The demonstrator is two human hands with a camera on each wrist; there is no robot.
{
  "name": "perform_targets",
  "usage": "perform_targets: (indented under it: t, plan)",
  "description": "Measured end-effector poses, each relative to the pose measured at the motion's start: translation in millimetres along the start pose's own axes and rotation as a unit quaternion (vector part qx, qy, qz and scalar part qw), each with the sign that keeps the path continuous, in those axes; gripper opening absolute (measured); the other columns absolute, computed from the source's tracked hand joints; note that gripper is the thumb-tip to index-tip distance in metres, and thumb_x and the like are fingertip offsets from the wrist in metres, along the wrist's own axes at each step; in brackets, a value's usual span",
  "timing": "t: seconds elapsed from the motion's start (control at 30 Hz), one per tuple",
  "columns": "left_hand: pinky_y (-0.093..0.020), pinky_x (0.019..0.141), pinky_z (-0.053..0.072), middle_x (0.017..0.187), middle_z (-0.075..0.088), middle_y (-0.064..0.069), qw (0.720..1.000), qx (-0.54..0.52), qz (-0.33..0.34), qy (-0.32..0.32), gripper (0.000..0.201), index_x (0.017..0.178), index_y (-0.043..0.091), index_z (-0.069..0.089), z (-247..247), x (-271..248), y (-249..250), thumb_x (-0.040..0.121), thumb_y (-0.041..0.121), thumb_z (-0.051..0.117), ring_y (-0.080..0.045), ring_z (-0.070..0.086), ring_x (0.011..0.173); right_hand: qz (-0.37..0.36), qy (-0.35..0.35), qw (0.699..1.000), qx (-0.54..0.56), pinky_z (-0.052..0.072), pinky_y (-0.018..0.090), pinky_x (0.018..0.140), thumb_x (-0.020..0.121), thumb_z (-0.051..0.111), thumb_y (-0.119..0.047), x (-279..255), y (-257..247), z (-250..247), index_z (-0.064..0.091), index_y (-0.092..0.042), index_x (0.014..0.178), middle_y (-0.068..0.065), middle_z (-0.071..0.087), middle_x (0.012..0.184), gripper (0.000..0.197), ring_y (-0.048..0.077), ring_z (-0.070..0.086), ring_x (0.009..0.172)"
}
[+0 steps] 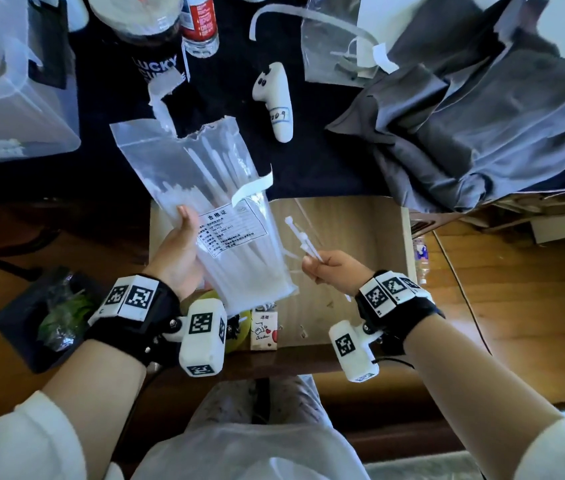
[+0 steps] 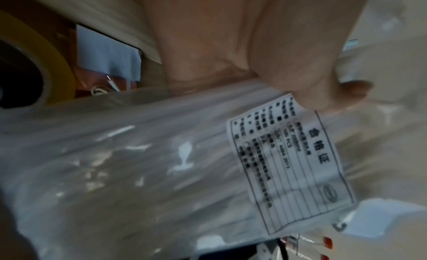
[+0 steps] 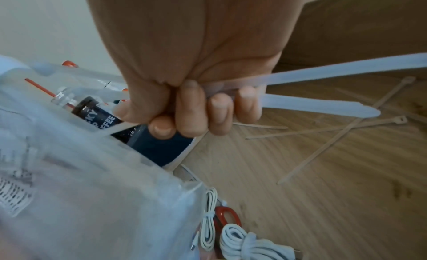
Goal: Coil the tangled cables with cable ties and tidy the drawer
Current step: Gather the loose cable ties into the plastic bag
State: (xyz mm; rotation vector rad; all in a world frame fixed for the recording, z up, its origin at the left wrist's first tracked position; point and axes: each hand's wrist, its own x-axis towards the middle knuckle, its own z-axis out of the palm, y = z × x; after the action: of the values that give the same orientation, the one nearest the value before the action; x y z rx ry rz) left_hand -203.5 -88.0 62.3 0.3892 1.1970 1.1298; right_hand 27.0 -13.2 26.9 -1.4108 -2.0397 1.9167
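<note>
Below your hands sits the open drawer with its pale wood-grain floor [image 1: 354,237], pulled out from a table draped in dark navy cloth [image 1: 309,168]. A crumpled grey fabric heap [image 1: 475,126] covers the cloth's right side, and a clear plastic storage bin [image 1: 7,91] stands at the far left.

Your left hand [image 1: 179,252] holds the long clear plastic bag of white cable ties [image 1: 218,216] tilted over the drawer's left edge, fingers behind it and thumb pressed on the front next to its white printed label [image 2: 291,161]. The bag's top is torn open.

A white handheld controller with a small paper label [image 1: 276,102] lies on the cloth beyond the bag, near a dark coffee cup printed LUCKY [image 1: 154,46] and a clear water bottle with a red label [image 1: 199,22].

Your right hand [image 1: 333,268] is fisted around a small bunch of loose white cable ties [image 3: 323,85], whose heads stick up toward the bag and tails trail out past the little finger. More thin white ties [image 3: 346,129] lie scattered and crossed on the drawer floor.

At the drawer's near-left corner you have coiled white charging cables [image 3: 240,242], at least one seemingly already cinched, though that corner is blurred, beside red-handled scissors [image 3: 227,214].
</note>
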Motion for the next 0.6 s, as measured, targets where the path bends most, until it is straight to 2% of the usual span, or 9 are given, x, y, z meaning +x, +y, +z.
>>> perform_targets:
  t: [0.1, 0.17, 0.23, 0.3, 0.37, 0.43, 0.5, 0.53, 0.6]
  plan:
    - [-0.037, 0.076, 0.057, 0.124, 0.062, -0.018, 1.000, 0.001, -0.011, 0.005, 0.131, 0.133, 0.004, 0.048, -9, 2, -9, 0.031, 0.084, 0.065, -0.029, 0.060, 0.115, 0.001, -0.016, 1.000, -0.023, 0.034, 0.009, 0.054, 0.098, 0.041, -0.023, 0, -2, 4, 0.044, -0.019, 0.063, -0.006, 0.042, 0.060, 0.036, -0.004, 0.041, 0.046]
    - [-0.042, 0.084, 0.056, 0.126, 0.060, -0.021, 1.000, 0.012, -0.016, -0.009, 0.132, 0.134, 0.002, 0.046, -10, 0, -16, 0.033, 0.084, 0.065, -0.031, 0.058, 0.117, 0.008, -0.021, 0.999, -0.029, 0.036, 0.013, 0.054, 0.098, 0.043, -0.023, 2, -6, 7, 0.047, -0.021, 0.066, -0.007, 0.042, 0.060, 0.032, -0.001, 0.041, 0.049]
    - [-0.048, 0.094, 0.050, 0.128, 0.058, -0.023, 0.999, 0.020, -0.025, -0.028, 0.132, 0.136, -0.002, 0.042, -10, -2, -25, 0.036, 0.081, 0.067, -0.034, 0.057, 0.119, 0.003, -0.041, 0.999, -0.011, 0.038, 0.015, 0.050, 0.098, 0.043, -0.018, 5, -11, 14, 0.047, -0.022, 0.067, -0.005, 0.041, 0.058, 0.031, -0.001, 0.040, 0.045]
    - [-0.045, 0.093, 0.051, 0.127, 0.058, -0.024, 0.999, 0.019, -0.030, -0.027, 0.134, 0.134, -0.009, 0.040, -9, -3, -33, 0.037, 0.079, 0.070, -0.035, 0.056, 0.119, 0.001, -0.051, 0.999, 0.014, 0.037, 0.016, 0.047, 0.098, 0.041, -0.013, 11, -10, 21, 0.044, -0.022, 0.068, -0.002, 0.039, 0.059, 0.031, 0.001, 0.038, 0.044]
    - [-0.039, 0.085, 0.055, 0.127, 0.059, -0.021, 0.999, 0.013, -0.025, -0.014, 0.129, 0.132, -0.004, 0.046, -12, -2, -37, 0.035, 0.079, 0.070, -0.031, 0.059, 0.116, 0.030, 0.005, 0.999, 0.015, 0.036, 0.017, 0.051, 0.098, 0.042, -0.016, 21, -1, 21, 0.047, -0.022, 0.072, 0.000, 0.045, 0.065, 0.027, 0.006, 0.040, 0.053]
    - [-0.036, 0.082, 0.056, 0.126, 0.061, -0.015, 1.000, -0.008, -0.013, 0.004, 0.119, 0.128, 0.010, 0.056, -18, -2, -39, 0.033, 0.081, 0.069, -0.025, 0.060, 0.116, 0.069, 0.102, 0.992, -0.019, 0.037, 0.022, 0.060, 0.095, 0.049, -0.022, 32, 17, 11, 0.052, -0.021, 0.078, -0.001, 0.051, 0.072, 0.017, 0.011, 0.045, 0.063]
    - [-0.044, 0.092, 0.052, 0.131, 0.058, -0.013, 0.999, -0.020, -0.008, 0.037, 0.122, 0.135, 0.014, 0.049, -29, -1, -40, 0.037, 0.083, 0.066, -0.026, 0.056, 0.121, 0.129, 0.171, 0.975, -0.064, 0.038, 0.026, 0.067, 0.089, 0.058, -0.027, 38, 35, -5, 0.054, -0.018, 0.086, -0.001, 0.054, 0.078, 0.011, 0.016, 0.050, 0.072]
    - [-0.050, 0.099, 0.046, 0.133, 0.057, -0.012, 0.998, -0.019, -0.007, 0.054, 0.120, 0.138, 0.015, 0.045, -36, -1, -41, 0.041, 0.085, 0.062, -0.027, 0.054, 0.123, 0.163, 0.190, 0.964, -0.089, 0.039, 0.028, 0.068, 0.087, 0.061, -0.028, 40, 44, -14, 0.054, -0.016, 0.084, 0.002, 0.055, 0.080, 0.014, 0.019, 0.051, 0.075]
    - [-0.057, 0.108, 0.033, 0.135, 0.056, -0.010, 0.997, -0.002, -0.008, 0.080, 0.106, 0.136, 0.022, 0.048, -45, -2, -43, 0.056, 0.090, 0.046, -0.028, 0.051, 0.127, 0.224, 0.205, 0.941, -0.148, 0.039, 0.029, 0.067, 0.085, 0.061, -0.025, 44, 59, -28, 0.048, -0.016, 0.067, 0.007, 0.055, 0.082, 0.023, 0.024, 0.052, 0.078]
